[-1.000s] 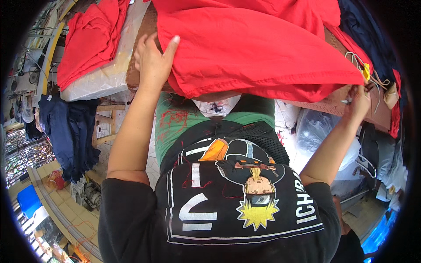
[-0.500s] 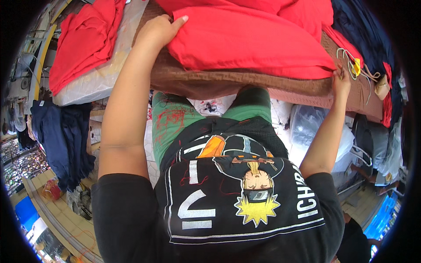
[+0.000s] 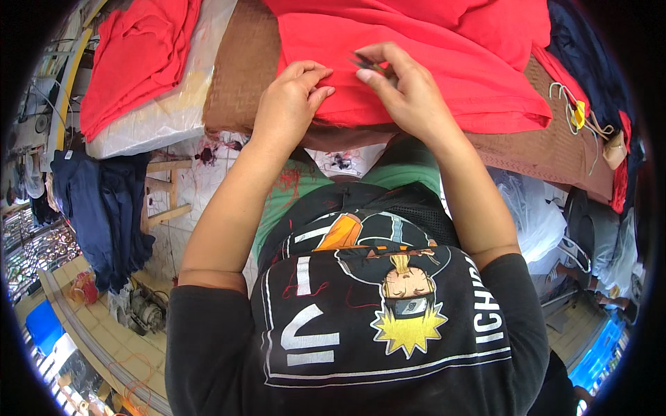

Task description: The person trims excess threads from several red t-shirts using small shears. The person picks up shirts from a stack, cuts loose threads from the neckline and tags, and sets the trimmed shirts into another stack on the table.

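Note:
A red cloth garment (image 3: 416, 76) lies spread over the brown-covered table in front of me. My left hand (image 3: 295, 93) is on its near left part, thumb and fingers drawn together in a pinch on the fabric. Just right of it, above the cloth, my right hand (image 3: 406, 87) is closed around small dark thread snips (image 3: 368, 64). Their pointed end juts out toward the left, slightly blurred, and the palm hides the rest.
Another red garment (image 3: 139, 62) rests on a plastic-wrapped surface (image 3: 135, 135) at the left. Dark navy cloth (image 3: 590, 62) is heaped at the far right, near cords with a yellow piece (image 3: 578, 114). Navy garments (image 3: 100, 215) hang at the left. A clear plastic bag (image 3: 527, 215) stands below the table's right side.
Both hands have come inward from the garment's two ends to its near left part. The snips now show in my right hand. The red cloth has shifted a little to the right.

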`<action>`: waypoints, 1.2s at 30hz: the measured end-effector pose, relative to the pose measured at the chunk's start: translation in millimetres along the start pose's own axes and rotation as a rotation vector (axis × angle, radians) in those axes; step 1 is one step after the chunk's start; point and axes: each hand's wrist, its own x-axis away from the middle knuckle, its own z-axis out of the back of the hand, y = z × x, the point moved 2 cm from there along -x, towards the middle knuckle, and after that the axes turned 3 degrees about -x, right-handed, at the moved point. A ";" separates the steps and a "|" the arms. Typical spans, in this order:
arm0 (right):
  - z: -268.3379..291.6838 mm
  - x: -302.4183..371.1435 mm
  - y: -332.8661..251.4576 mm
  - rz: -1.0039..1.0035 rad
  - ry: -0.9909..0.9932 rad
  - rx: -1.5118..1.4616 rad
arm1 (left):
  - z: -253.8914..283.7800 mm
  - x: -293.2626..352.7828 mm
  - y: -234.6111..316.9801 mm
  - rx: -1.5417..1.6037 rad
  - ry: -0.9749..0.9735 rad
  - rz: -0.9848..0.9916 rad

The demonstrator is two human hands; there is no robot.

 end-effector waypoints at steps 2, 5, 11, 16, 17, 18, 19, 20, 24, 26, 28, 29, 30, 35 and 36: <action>-8.4 -1.6 5.4 -0.048 -0.057 -0.007 | -3.1 1.6 -2.6 -0.017 0.028 -0.010; -14.6 -1.4 12.5 -0.024 -0.087 -0.005 | -4.1 1.3 -3.1 -0.012 0.057 -0.010; -11.9 -2.2 9.7 -0.018 -0.177 0.022 | -0.1 0.3 -8.5 0.089 0.014 0.149; -12.3 -2.6 7.8 0.016 -0.199 0.071 | -0.7 -2.1 -10.3 0.135 0.029 0.121; -13.5 -3.1 9.8 0.046 -0.184 0.095 | -0.1 -3.8 -9.8 0.147 0.052 0.024; -15.1 -3.6 12.7 0.076 -0.170 0.120 | 1.5 -5.2 -9.9 0.160 0.075 -0.073; -15.6 -3.4 13.8 0.105 -0.156 0.144 | 4.4 -5.7 -9.8 0.172 0.098 -0.170; -14.1 -3.2 12.6 0.081 -0.146 0.130 | 14.9 -6.0 -9.2 0.469 -0.173 -0.146; -1.3 0.4 2.4 -0.008 -0.113 0.049 | 47.9 4.0 13.0 0.730 -0.562 0.045; -1.6 2.8 1.1 -0.031 -0.110 -0.012 | 37.6 4.0 16.4 0.301 -0.351 0.109; -7.3 7.7 4.5 -0.051 -0.113 -0.076 | 16.7 12.4 7.4 0.045 -0.161 -0.033; -8.7 9.8 4.9 -0.064 -0.121 -0.056 | 10.5 16.6 7.5 -0.080 -0.064 -0.103; -9.8 11.8 5.0 -0.077 -0.130 -0.036 | 6.4 20.4 8.1 -0.132 -0.016 -0.111; -8.8 15.5 5.3 -0.144 -0.159 -0.046 | 0.7 20.5 5.7 0.018 -0.037 0.033; -7.7 15.6 4.8 -0.161 -0.172 -0.041 | 0.8 18.9 3.3 0.089 -0.065 0.087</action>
